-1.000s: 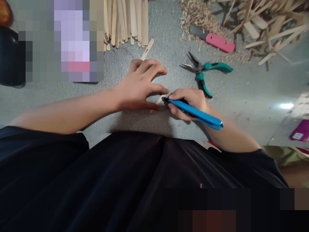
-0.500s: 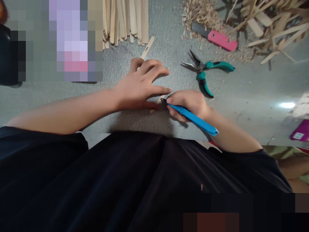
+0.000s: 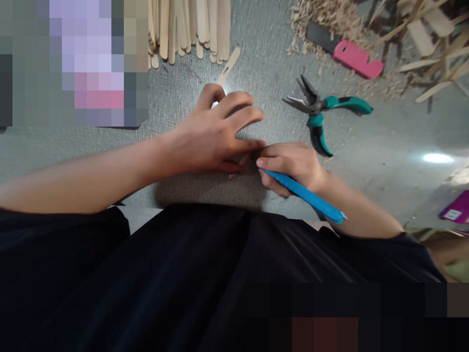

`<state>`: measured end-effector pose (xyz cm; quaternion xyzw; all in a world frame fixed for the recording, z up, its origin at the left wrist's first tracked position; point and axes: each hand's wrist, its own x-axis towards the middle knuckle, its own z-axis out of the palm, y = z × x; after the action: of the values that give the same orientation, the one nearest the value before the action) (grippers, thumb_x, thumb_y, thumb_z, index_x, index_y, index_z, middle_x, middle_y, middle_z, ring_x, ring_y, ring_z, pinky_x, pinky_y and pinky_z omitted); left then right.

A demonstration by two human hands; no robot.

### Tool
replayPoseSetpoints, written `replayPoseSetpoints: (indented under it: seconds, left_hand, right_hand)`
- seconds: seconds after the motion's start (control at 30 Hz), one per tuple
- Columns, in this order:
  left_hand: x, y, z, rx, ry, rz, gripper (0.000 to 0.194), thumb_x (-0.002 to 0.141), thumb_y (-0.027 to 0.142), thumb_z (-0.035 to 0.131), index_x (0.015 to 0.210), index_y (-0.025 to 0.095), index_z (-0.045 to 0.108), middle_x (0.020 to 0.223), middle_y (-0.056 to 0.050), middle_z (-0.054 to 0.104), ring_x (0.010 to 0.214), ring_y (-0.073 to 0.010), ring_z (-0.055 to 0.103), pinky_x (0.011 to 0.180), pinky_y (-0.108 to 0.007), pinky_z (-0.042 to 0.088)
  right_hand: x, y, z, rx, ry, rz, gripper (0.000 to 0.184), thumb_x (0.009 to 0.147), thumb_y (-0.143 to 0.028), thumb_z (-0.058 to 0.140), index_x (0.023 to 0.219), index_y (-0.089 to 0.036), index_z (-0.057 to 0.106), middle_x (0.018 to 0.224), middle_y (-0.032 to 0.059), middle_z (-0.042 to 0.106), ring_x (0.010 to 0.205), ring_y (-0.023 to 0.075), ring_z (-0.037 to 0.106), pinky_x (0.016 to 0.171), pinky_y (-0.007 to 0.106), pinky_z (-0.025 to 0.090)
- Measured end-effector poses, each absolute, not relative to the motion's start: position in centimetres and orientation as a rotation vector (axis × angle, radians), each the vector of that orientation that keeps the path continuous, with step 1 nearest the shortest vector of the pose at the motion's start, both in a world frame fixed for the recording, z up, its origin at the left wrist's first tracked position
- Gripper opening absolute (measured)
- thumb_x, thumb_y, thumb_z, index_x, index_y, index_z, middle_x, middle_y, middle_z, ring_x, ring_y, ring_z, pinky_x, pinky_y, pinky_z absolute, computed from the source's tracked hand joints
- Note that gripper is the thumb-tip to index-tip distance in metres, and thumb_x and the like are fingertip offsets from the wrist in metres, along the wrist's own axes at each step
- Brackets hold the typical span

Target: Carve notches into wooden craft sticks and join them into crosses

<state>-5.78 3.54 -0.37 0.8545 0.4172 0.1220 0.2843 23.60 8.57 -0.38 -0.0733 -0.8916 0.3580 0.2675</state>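
A flat wooden craft stick (image 3: 230, 62) lies aslant on the grey table, with a narrow slot near its far end. My left hand (image 3: 223, 124) spreads over it and presses it down, its fingers bent and apart, hiding the stick's middle. The near tip shows below my left thumb. My right hand (image 3: 289, 166) closes round a slim blue cutter knife (image 3: 308, 195). The knife's dark tip points at the stick beside my left thumb and index finger; whether it touches the wood I cannot tell.
Needle-nose pliers (image 3: 315, 107) with green handles lie spread beyond my right hand. Farther back are a pink-handled blade (image 3: 357, 58), wood shavings (image 3: 331, 19) and a heap of sticks (image 3: 432, 39). A row of craft sticks (image 3: 190, 29) lies at the back; a purple box (image 3: 458, 208) is at right.
The view has shifted slightly. My right hand has tilted the knife a little, and its tip is now more hidden near my left index finger. My left hand stays on the stick.
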Motion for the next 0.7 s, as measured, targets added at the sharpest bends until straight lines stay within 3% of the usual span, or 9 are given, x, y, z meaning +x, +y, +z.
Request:
replayPoseSetpoints:
  seconds: [0.17, 0.37, 0.57, 0.7]
  left_hand:
    - [-5.8, 3.5, -0.5, 2.413, 1.098, 0.304, 0.064, 0.114, 0.072, 0.068, 0.162, 0.03, 0.074, 0.184, -0.014, 0.058, 0.177, -0.0538, 0.046, 0.138, -0.085, 0.033]
    - [-5.8, 3.3, -0.5, 2.353, 1.158, 0.24, 0.074, 0.111, 0.077, 0.069, 0.159, 0.02, 0.072, 0.18, -0.018, 0.061, 0.178, -0.0525, 0.045, 0.142, -0.077, 0.036]
    - [-6.1, 3.3, -1.2, 2.349, 1.16, 0.406, 0.07, 0.114, 0.076, 0.061, 0.16, 0.024, 0.072, 0.175, -0.015, 0.064, 0.174, -0.0511, 0.049, 0.139, -0.078, 0.037]
    - [-6.2, 3.3, -1.7, 2.375, 1.143, 0.358, 0.073, 0.112, 0.079, 0.063, 0.158, 0.024, 0.072, 0.179, -0.016, 0.062, 0.175, -0.0514, 0.048, 0.139, -0.08, 0.036]
  right_hand:
    - [23.7, 9.0, -0.3, -0.173, -2.434, 0.973, 0.03, 0.112, -0.02, 0.071, 0.14, -0.031, 0.065, 0.097, 0.0004, 0.076, 0.074, 0.0178, 0.072, 0.067, 0.03, 0.061]
    - [23.4, 9.2, -0.2, -0.18, -2.447, 0.95, 0.029, 0.113, -0.024, 0.068, 0.139, -0.036, 0.061, 0.094, -0.0027, 0.076, 0.068, 0.0182, 0.07, 0.06, 0.032, 0.058]
    - [23.5, 9.2, 0.2, -0.16, -2.458, 1.023, 0.016, 0.116, -0.018, 0.065, 0.117, -0.032, 0.06, 0.087, -0.0043, 0.07, 0.066, 0.0163, 0.061, 0.062, 0.031, 0.051]
    - [23.3, 9.2, 0.4, -0.153, -2.451, 1.035, 0.013, 0.118, -0.019, 0.063, 0.122, -0.031, 0.06, 0.091, -0.0018, 0.07, 0.072, 0.0168, 0.063, 0.066, 0.03, 0.052]
